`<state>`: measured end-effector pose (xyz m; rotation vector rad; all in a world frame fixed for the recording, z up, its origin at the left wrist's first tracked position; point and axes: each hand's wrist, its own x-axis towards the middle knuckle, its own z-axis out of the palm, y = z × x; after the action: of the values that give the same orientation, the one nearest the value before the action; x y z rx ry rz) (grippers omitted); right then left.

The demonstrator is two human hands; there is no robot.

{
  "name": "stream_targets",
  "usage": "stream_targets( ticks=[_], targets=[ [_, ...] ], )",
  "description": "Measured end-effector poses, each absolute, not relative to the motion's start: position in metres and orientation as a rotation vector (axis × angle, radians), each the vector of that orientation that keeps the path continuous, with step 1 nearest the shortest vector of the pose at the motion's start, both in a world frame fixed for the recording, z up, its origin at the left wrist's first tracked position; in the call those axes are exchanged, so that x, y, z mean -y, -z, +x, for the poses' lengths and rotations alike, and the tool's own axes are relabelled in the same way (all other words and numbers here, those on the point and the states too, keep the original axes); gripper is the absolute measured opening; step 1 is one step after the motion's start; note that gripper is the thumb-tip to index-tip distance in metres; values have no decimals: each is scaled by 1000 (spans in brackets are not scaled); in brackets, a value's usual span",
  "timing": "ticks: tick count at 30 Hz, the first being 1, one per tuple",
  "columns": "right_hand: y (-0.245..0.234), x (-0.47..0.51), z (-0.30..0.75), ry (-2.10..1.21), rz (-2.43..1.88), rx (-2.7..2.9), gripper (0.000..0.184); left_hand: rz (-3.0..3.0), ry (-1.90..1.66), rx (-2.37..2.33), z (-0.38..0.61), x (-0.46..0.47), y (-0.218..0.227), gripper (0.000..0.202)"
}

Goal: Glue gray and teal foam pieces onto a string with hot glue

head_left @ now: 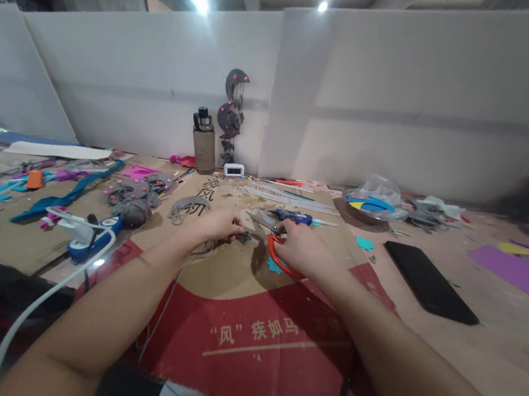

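Note:
My left hand (223, 225) pinches a small dark grey piece (243, 238), perhaps felt or yarn, over the cardboard sheet (221, 276). Grey yarn (205, 246) trails beneath that hand and toward the table's front edge. My right hand (297, 247) is closed on a pair of scissors (274, 244) with red-orange handles. Their blades point up and left, apart from the grey piece. Under the handles lies a light blue paper cutout (274, 265). Just beyond the scissors is a dark blue tool (293, 217), its kind unclear.
Grey yarn (131, 212) and a blue power strip (95, 240) with white cables lie left. A bottle (204, 145) and small clock (234, 170) stand at the back, near a hanging grey moon ornament (230, 113). A black phone (428, 281) and purple sheet (520, 274) lie right.

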<state>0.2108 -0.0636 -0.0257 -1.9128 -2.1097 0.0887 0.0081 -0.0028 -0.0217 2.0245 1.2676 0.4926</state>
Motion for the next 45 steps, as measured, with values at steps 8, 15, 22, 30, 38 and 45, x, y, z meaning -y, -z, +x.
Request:
stream_targets(
  ticks=[8, 15, 22, 30, 38, 45],
  targets=[
    [23, 70, 205, -53, -2067, 2221, 40, 2210, -171, -1405, 13, 5, 16, 30],
    [27, 68, 206, -1, -2035, 2283, 38, 2220, -151, -1457, 18, 11, 15, 19],
    [23, 71, 207, -53, -1973, 2372, 33, 2232, -94, -1506, 17, 12, 22, 26],
    [26, 68, 205, -85, -1968, 2252, 39, 2352, -123, -1518, 14, 11, 18, 29],
    [30, 66, 202, -13, -1911, 2412, 43, 2270, -112, -1558, 12, 14, 8, 39],
    [9, 75, 196, -28, -1985, 2521, 46, 2398, -404, -1558, 2, 0, 0, 44]
  ],
)
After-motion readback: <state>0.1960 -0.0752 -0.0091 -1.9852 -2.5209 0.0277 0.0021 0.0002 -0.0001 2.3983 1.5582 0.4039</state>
